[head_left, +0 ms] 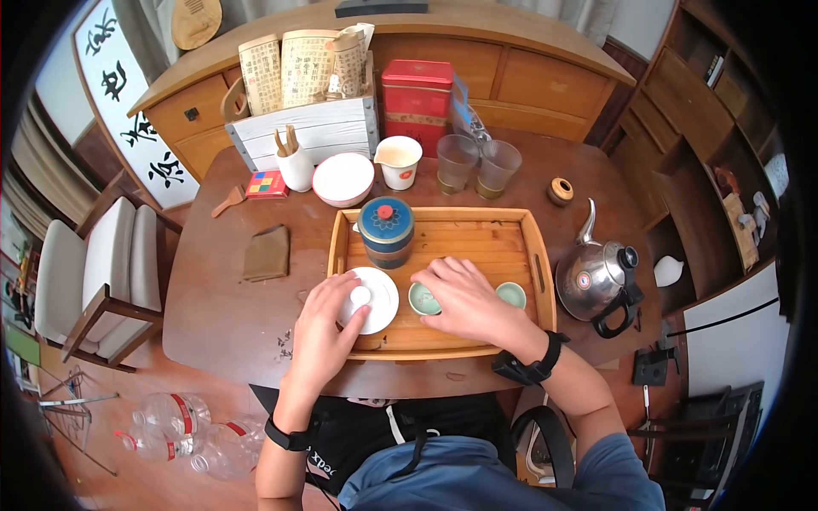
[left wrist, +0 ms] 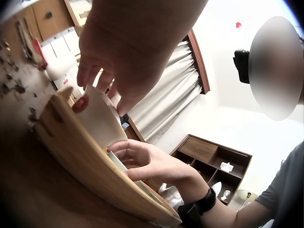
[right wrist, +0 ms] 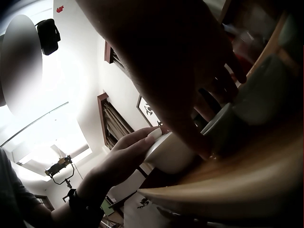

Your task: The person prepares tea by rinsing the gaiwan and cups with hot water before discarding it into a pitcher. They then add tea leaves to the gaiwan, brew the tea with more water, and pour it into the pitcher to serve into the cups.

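On the left part of a wooden tray [head_left: 520,341] stands a white lidded bowl [head_left: 383,302], also large in the left wrist view [left wrist: 102,123]. The left hand [head_left: 322,319] grips it, fingers and thumb at opposite sides of its top. To its right, the right hand [head_left: 469,307] holds a small green cup [head_left: 423,300] between thumb and fingers; the cup appears at the tray in the right wrist view [right wrist: 219,124]. Another green cup [head_left: 511,295] stands just right of that hand. A blue jar [head_left: 386,234] with a red knob stands behind the bowl.
A steel kettle [head_left: 588,277] stands right of the tray. Behind it are two clear glasses [head_left: 497,170], a white pitcher [head_left: 399,162], a white bowl [head_left: 343,177], a red tin [head_left: 417,98] and a tool holder [head_left: 296,168]. A brown cloth [head_left: 267,254] lies left.
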